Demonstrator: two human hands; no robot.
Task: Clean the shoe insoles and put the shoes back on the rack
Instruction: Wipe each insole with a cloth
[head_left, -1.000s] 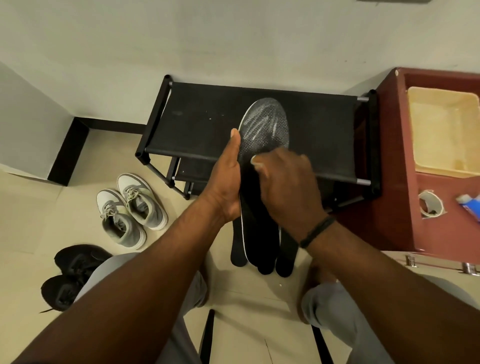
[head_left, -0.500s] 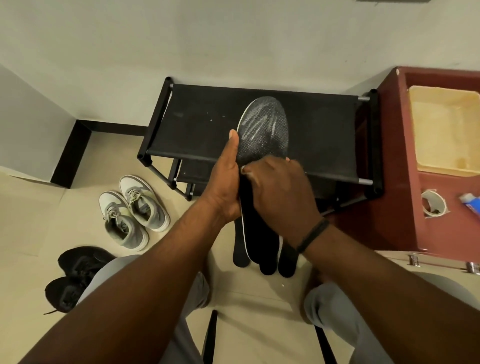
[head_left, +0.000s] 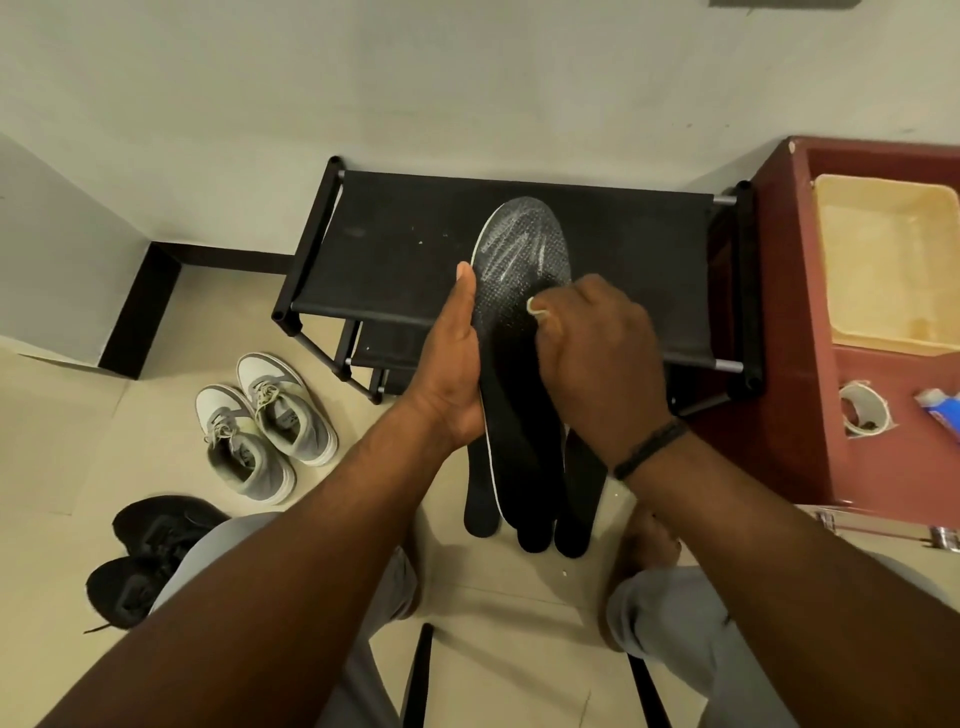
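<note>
My left hand (head_left: 453, 364) grips a stack of black insoles (head_left: 524, 447) by its left edge, held above the floor in front of the black shoe rack (head_left: 395, 260). The top insole (head_left: 519, 249) has a white rim and whitish streaks on its toe end. My right hand (head_left: 602, 358) pinches a small pale wipe (head_left: 535, 306) and presses it on the middle of that insole. A pair of grey and white sneakers (head_left: 265, 431) stands on the floor to the left, with a pair of black shoes (head_left: 145, 556) nearer me.
A dark red cabinet (head_left: 810, 415) stands to the right, holding a cream tray (head_left: 893, 270), a tape roll (head_left: 862, 415) and a blue tube (head_left: 940, 405). The wall runs behind the rack. My knees and black chair legs (head_left: 418, 675) fill the bottom.
My right hand slid the wipe down and left on the insole, then back up to the right. My left hand kept its grip on the stack.
</note>
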